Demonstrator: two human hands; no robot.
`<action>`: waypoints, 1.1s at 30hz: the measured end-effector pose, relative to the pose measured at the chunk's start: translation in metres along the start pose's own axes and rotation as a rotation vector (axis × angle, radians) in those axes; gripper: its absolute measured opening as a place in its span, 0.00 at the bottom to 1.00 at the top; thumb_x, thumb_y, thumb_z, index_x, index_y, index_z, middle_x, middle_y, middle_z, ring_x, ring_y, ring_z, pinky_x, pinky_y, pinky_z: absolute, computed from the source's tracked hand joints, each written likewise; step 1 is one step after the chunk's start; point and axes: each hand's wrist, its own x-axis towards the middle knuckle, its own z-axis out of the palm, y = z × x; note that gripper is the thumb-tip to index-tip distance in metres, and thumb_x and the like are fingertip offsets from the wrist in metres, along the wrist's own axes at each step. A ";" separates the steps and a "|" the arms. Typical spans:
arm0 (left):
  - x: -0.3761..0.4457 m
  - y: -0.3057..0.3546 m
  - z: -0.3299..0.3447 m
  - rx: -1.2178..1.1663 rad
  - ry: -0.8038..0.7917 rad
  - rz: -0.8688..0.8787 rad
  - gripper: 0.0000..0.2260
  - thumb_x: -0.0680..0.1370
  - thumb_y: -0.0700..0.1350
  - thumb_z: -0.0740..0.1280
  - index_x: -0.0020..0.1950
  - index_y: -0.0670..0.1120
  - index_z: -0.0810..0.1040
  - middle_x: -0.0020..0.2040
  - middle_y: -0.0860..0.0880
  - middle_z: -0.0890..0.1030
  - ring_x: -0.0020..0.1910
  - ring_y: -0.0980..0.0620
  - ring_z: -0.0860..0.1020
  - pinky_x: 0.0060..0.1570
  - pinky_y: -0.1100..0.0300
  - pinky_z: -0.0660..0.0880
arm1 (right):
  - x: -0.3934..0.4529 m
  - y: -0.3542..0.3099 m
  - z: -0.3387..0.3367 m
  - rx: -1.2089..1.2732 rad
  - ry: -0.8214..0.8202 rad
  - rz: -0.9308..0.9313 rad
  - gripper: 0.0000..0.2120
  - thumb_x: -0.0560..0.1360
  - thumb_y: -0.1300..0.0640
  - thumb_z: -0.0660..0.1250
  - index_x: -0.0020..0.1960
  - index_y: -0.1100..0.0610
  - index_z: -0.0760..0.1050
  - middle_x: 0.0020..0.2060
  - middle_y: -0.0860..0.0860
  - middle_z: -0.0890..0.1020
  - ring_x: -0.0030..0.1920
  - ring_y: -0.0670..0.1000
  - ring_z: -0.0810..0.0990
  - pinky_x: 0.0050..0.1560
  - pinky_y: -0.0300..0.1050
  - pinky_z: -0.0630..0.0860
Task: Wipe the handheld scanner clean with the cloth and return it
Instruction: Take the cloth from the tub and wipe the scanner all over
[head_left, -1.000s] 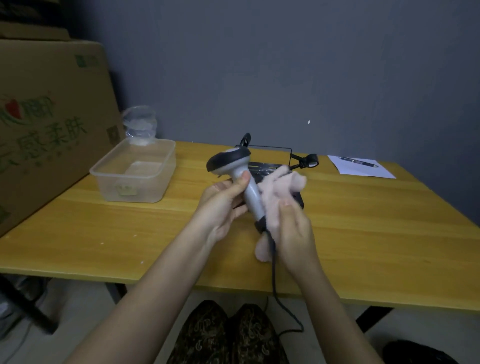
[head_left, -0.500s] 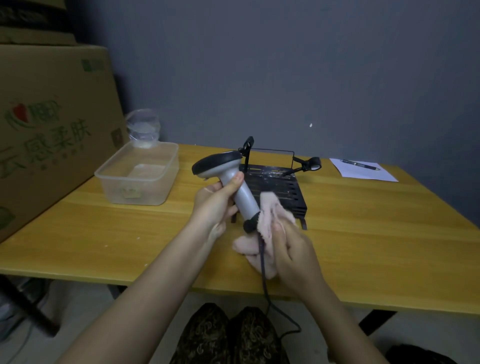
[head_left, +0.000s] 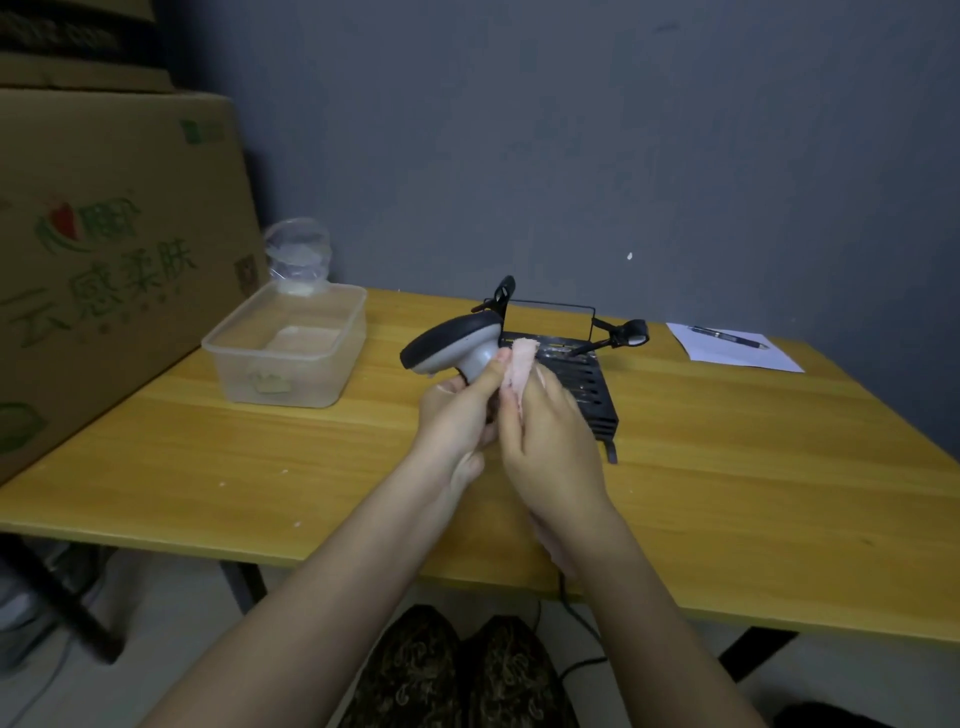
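- My left hand (head_left: 457, 415) is wrapped closed around the handle of the grey handheld scanner with a black head (head_left: 451, 343), thumb pressed up along the neck, holding it upright above the yellow wooden table (head_left: 260, 457).
- My right hand (head_left: 550, 441) is curled tight on the pale pink cloth (head_left: 519, 364), pressing it against the scanner's handle just below the head; the handle itself is hidden between my two hands.
- The two hands touch at the knuckles, with a fold of the cloth poking up between them.
- The scanner's head tilts to the left, towards the clear plastic tub (head_left: 291, 353).
- The scanner's black cable (head_left: 571, 603) drops past the table's front edge beneath my right wrist.
- Just behind my hands on the table stands a black slotted metal stand (head_left: 587, 379) with a thin wire frame and clip arms.
- A clear plastic bottle (head_left: 298, 257) stands behind the tub, next to a large brown cardboard box with green lettering (head_left: 104, 260).
- At the far right of the table lies a white sheet of paper (head_left: 727, 348) with a dark pen (head_left: 727, 336) on it, well apart from my hands.
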 end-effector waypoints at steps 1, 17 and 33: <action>0.001 0.002 0.000 -0.005 0.002 0.000 0.09 0.73 0.44 0.72 0.36 0.42 0.76 0.23 0.51 0.78 0.19 0.56 0.76 0.18 0.69 0.69 | 0.001 0.000 0.000 0.116 -0.002 0.018 0.18 0.80 0.52 0.52 0.67 0.57 0.68 0.60 0.53 0.76 0.59 0.54 0.74 0.55 0.48 0.73; 0.008 0.003 -0.006 0.003 -0.087 0.006 0.09 0.75 0.38 0.68 0.55 0.38 0.77 0.42 0.46 0.82 0.35 0.57 0.83 0.39 0.62 0.81 | -0.026 0.011 0.013 0.377 0.117 0.137 0.19 0.81 0.57 0.56 0.72 0.54 0.64 0.62 0.49 0.71 0.54 0.31 0.70 0.50 0.22 0.66; 0.004 0.000 0.001 0.025 -0.083 0.066 0.04 0.73 0.35 0.70 0.44 0.42 0.77 0.35 0.50 0.83 0.28 0.61 0.81 0.29 0.67 0.79 | -0.024 0.020 0.013 0.314 0.104 0.128 0.20 0.82 0.57 0.53 0.73 0.53 0.63 0.61 0.47 0.70 0.58 0.37 0.67 0.53 0.21 0.63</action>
